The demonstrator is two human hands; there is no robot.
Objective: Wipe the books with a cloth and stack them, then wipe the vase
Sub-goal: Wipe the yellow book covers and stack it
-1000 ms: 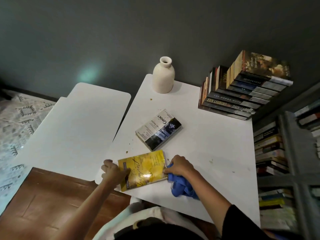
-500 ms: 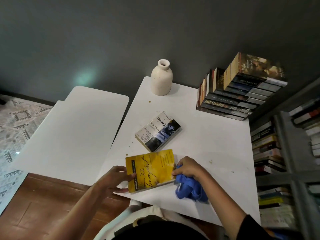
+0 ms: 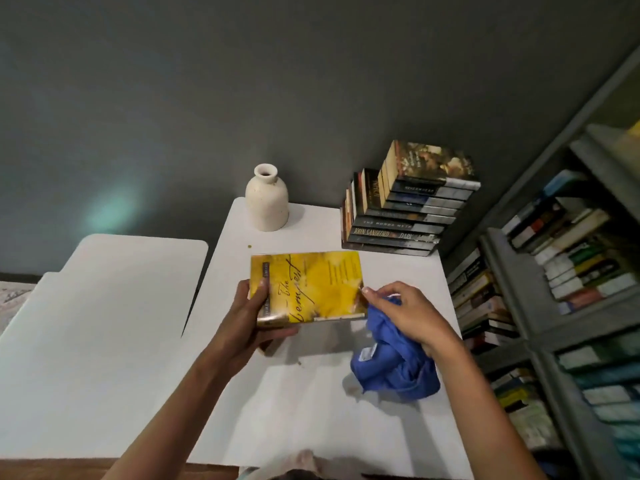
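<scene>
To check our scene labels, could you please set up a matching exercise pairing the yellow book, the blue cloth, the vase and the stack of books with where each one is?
Things:
1. yellow book
2. blue cloth
3. vase
4. stack of books

Places:
A. far right corner of the table
B. gripped by the left hand
C. far left corner of the table
D. bunched in the right hand

Pairs: 1-B; 2-D; 3-C; 4-A
</scene>
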